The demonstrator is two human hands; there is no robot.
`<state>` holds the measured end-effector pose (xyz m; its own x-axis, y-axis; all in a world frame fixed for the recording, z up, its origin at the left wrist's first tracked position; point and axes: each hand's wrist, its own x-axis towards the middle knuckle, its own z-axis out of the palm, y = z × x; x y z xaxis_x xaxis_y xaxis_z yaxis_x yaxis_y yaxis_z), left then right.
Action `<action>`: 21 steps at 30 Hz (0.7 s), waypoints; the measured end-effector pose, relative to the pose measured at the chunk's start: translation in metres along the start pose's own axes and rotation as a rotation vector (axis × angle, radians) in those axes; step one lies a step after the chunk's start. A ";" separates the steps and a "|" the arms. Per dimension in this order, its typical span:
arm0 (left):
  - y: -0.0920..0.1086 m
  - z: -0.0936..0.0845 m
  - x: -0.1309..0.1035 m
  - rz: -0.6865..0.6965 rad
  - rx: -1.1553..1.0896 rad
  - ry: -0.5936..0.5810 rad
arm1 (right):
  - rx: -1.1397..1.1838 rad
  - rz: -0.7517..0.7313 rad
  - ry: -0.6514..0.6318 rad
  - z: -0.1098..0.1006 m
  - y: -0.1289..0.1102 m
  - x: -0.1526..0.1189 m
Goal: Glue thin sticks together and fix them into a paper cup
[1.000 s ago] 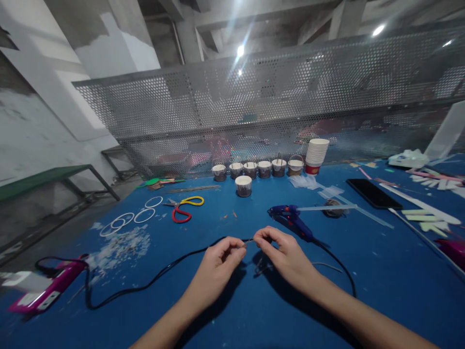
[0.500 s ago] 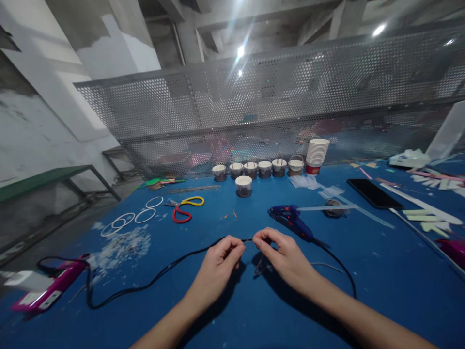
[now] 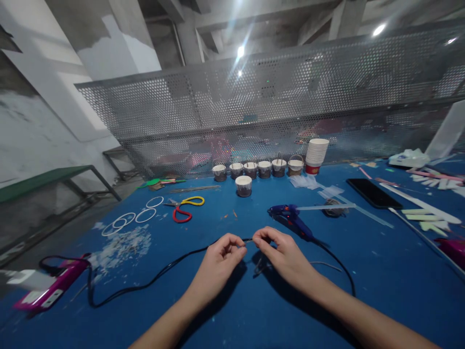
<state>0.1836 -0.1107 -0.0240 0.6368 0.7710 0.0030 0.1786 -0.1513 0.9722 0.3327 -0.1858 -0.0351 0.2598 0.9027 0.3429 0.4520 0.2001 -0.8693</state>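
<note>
My right hand [image 3: 276,248] is closed in a pinch on a thin grey cord [image 3: 249,241], with a loose grey length hanging below its fingers. Facing it across a small gap, my left hand [image 3: 222,259] has thumb and curled fingertips at the cord's other end; its grip is partly hidden. Behind the hands runs the black cable [image 3: 174,262] of a blue hot glue gun [image 3: 290,220], which lies to the right with a clear glue stick in its rear. A small white-topped cup [image 3: 243,186] with a dark wrapped side stands ahead of both hands.
Several small handled buckets [image 3: 265,168] line the back beside stacked paper cups [image 3: 317,155]. Scissors [image 3: 183,209], white rings [image 3: 145,215] and a pink power strip [image 3: 51,288] lie left. A phone [image 3: 374,193] and a grey cord coil [image 3: 334,208] lie right. A perforated metal screen [image 3: 218,106] stands behind.
The left thumb and fingertips have parted slightly and shifted a little at the cord. My right hand keeps nearly the same place and pinch.
</note>
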 end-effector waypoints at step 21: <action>0.006 -0.001 0.001 -0.087 -0.628 -0.067 | -0.067 0.080 -0.157 0.008 -0.002 -0.012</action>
<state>0.1845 -0.1099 -0.0180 0.6893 0.7204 -0.0773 -0.2286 0.3175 0.9203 0.3216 -0.1936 -0.0400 0.1636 0.9641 0.2090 0.4924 0.1038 -0.8642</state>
